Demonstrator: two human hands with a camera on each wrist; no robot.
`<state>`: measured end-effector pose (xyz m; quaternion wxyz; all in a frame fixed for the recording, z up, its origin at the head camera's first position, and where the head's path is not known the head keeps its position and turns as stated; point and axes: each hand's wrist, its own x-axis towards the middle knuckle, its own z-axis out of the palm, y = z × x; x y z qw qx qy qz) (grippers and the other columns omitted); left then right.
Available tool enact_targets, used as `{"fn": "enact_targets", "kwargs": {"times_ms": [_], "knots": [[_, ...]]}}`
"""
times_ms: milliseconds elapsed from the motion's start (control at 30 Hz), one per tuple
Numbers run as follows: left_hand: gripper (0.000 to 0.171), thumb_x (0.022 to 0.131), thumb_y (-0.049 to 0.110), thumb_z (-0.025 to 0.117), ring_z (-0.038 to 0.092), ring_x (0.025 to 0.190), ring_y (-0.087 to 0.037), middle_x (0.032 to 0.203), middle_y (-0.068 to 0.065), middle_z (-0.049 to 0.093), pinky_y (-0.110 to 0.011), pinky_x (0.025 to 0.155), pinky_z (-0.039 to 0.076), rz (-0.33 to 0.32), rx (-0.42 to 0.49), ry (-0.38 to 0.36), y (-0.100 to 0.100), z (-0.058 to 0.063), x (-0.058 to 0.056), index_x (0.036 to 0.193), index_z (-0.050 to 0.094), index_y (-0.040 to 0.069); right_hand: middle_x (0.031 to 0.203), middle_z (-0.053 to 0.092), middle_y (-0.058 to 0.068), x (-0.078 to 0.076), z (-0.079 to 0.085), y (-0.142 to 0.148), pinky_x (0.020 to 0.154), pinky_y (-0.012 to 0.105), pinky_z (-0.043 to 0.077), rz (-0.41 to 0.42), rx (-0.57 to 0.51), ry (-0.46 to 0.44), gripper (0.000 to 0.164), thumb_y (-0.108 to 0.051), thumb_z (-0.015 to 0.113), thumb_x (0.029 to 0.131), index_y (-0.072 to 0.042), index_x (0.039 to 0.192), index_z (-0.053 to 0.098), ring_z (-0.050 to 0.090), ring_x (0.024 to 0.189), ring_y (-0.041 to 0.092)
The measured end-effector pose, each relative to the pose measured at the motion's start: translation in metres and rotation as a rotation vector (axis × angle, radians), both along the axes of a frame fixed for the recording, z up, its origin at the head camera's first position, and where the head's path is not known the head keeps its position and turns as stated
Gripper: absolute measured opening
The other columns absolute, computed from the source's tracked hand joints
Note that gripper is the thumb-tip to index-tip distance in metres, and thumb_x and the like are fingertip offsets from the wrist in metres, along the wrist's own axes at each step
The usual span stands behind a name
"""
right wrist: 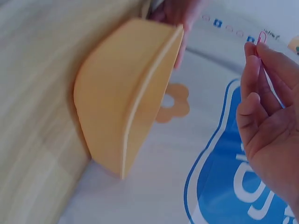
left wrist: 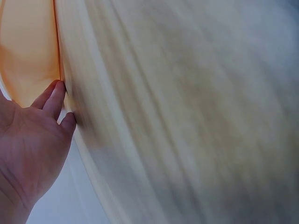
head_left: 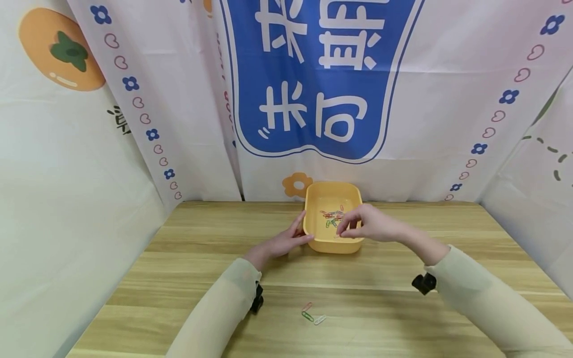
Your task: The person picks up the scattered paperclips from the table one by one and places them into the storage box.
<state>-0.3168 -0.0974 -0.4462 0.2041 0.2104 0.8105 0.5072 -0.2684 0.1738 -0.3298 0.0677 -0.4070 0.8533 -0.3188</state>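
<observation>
A yellow plastic bin (head_left: 336, 247) stands at the back of the table, with several coloured paper clips (head_left: 332, 216) lying on its floor. My right hand (head_left: 371, 223) is over the bin's right front part. Between its thumb and index finger it pinches a pink paper clip (right wrist: 262, 36), whose looped end pokes out past the fingertips. My left hand (head_left: 285, 242) rests against the bin's left side, fingers spread and fairly straight, thumb by the front corner. In the left wrist view, the left fingers (left wrist: 55, 100) touch the bin wall (left wrist: 28, 42) close to the table.
On the wooden table (head_left: 201, 278), nearer to me, lie a pink clip (head_left: 307, 307), a green clip (head_left: 307, 316) and a white clip (head_left: 320, 319). A printed cloth (head_left: 277, 174) hangs right behind the bin. Black devices (head_left: 424, 283) are strapped at both sleeves.
</observation>
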Motion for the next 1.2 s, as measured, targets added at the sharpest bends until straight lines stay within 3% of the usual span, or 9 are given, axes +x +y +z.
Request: {"fn": "enact_targets", "kwargs": {"times_ms": [267,433,700,867,1200], "knots": [[0.088,0.098,0.039,0.057,0.029,0.140,-0.028,0.153,-0.019,0.031,-0.049,0.113,0.018,-0.010,0.017,-0.009,0.000,0.001,-0.001,0.155,-0.010,0.033,0.089,0.071,0.000,-0.026,0.020,0.006,0.064,0.028,0.050,-0.086,0.006,0.009,0.008,-0.007,0.069,0.091,-0.011,0.093,0.076,0.061,0.077,0.016],[0.086,0.099,0.038,0.056,0.029,0.140,-0.026,0.154,-0.018,0.031,-0.047,0.114,0.017,-0.005,-0.005,0.005,0.000,0.002,0.002,0.155,-0.009,0.034,0.088,0.070,0.001,-0.046,0.023,0.006,0.064,0.029,0.048,-0.173,0.004,-0.016,0.008,-0.008,0.068,0.091,-0.005,0.095,0.074,0.059,0.077,0.018],[0.085,0.100,0.037,0.055,0.028,0.141,-0.025,0.155,-0.017,0.029,-0.045,0.114,0.018,-0.008,-0.009,0.006,0.000,0.000,0.000,0.155,-0.009,0.036,0.093,0.071,0.008,-0.079,0.020,0.004,0.075,0.034,0.052,-0.280,-0.013,-0.050,0.010,-0.007,0.067,0.092,0.000,0.097,0.073,0.062,0.083,0.026],[0.086,0.099,0.038,0.056,0.028,0.141,-0.026,0.155,-0.016,0.028,-0.045,0.114,0.018,-0.006,-0.009,-0.002,0.000,0.000,-0.001,0.155,-0.009,0.038,0.093,0.071,0.007,-0.092,0.016,0.001,0.079,0.038,0.052,-0.352,-0.006,-0.096,0.010,-0.007,0.066,0.093,-0.002,0.098,0.072,0.061,0.086,0.028],[0.085,0.100,0.037,0.055,0.028,0.141,-0.028,0.155,-0.018,0.028,-0.046,0.114,0.019,-0.009,-0.003,-0.008,0.000,0.001,-0.001,0.156,-0.009,0.032,0.093,0.069,0.012,-0.114,-0.002,-0.008,0.076,0.034,0.049,-0.428,-0.047,-0.144,0.011,-0.003,0.063,0.094,0.003,0.099,0.070,0.058,0.092,0.040]]}}
